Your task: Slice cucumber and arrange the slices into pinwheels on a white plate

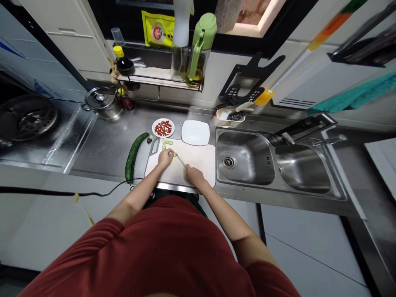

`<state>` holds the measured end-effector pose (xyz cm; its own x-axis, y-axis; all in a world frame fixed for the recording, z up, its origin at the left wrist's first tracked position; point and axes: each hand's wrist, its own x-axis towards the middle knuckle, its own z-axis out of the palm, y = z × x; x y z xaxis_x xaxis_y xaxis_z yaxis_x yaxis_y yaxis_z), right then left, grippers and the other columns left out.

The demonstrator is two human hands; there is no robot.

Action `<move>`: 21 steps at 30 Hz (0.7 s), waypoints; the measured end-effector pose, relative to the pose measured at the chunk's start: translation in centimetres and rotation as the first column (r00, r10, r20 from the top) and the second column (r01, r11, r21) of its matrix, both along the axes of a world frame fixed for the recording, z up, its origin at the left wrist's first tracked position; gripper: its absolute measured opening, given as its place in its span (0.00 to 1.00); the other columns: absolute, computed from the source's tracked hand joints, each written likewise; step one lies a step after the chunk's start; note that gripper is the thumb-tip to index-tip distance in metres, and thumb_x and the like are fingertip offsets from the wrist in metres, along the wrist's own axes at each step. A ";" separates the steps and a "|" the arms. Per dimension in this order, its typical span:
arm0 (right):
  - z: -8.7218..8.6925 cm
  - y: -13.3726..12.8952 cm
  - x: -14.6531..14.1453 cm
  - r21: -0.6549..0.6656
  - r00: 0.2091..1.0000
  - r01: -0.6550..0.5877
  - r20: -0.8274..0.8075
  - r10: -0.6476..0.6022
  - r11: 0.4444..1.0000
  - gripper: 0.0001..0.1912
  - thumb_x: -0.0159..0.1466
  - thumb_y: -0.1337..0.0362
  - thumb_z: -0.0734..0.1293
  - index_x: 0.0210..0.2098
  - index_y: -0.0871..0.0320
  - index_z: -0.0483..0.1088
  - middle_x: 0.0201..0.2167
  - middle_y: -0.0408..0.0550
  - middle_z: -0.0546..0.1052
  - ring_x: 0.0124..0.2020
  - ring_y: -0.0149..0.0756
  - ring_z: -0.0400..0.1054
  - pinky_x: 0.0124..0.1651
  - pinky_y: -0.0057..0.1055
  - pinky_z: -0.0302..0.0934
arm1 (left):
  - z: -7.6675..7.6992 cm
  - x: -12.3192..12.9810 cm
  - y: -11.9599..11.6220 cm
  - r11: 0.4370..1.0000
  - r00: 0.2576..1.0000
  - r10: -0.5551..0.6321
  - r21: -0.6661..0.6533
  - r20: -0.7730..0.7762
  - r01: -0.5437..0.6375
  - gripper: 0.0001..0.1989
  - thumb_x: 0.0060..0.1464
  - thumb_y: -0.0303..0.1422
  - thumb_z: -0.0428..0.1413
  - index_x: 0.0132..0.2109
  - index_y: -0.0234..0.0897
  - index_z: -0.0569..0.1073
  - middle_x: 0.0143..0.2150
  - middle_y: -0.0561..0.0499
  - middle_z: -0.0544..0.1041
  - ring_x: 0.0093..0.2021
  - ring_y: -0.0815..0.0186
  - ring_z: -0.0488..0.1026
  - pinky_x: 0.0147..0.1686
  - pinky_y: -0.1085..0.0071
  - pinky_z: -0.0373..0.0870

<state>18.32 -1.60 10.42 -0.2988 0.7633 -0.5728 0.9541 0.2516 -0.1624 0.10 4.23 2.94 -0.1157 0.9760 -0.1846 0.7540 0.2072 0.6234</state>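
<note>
1. The left hand (164,158) is closed and curled, its fingertips (171,153) pressing on a short cucumber piece (175,154) that lies on a white cutting board (199,163).
2. The right hand (194,175) grips a kitchen knife (181,161), hiding the handle. The narrow blade angles toward the cucumber piece, so the step in hand looks like slicing it into rounds.
3. Thin cucumber slices (165,143) lie in a loose group at the board's far edge, just beyond the left hand.
4. Left of the board, a long dark-green cucumber (133,156) lies on the stainless steel surface (102,144), with a small cucumber end (149,139) near the board's corner.
5. Past the board, a round white plate (156,133) holds small red pieces (163,128). A square white plate (195,132) sits just beside it.
6. Farther right, a small white tub (219,121) holds something dark, beside a two-basin steel sink (244,159).
7. Farthest off, a lidded steel pot (103,103) stands left of a shelf (161,80) bearing a green-capped oil bottle (201,45).
</note>
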 end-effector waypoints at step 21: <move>-0.2 -0.8 1.0 -0.032 1.000 0.010 0.017 -0.010 0.999 0.18 0.64 0.74 0.53 0.53 0.61 0.55 0.40 0.58 0.74 0.42 0.43 0.71 0.39 0.34 0.61 | -0.5 -0.1 0.0 0.999 1.000 -0.007 0.036 -0.001 0.007 0.08 0.52 0.31 0.53 0.38 0.40 0.75 0.28 0.52 0.73 0.31 0.66 0.68 0.31 0.74 0.59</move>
<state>19.36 -2.35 10.25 -0.2815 0.7473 -0.6019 0.9592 0.2371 -0.1543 0.01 4.27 2.46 -0.1093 0.9827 -0.1496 0.7556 0.1800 0.6299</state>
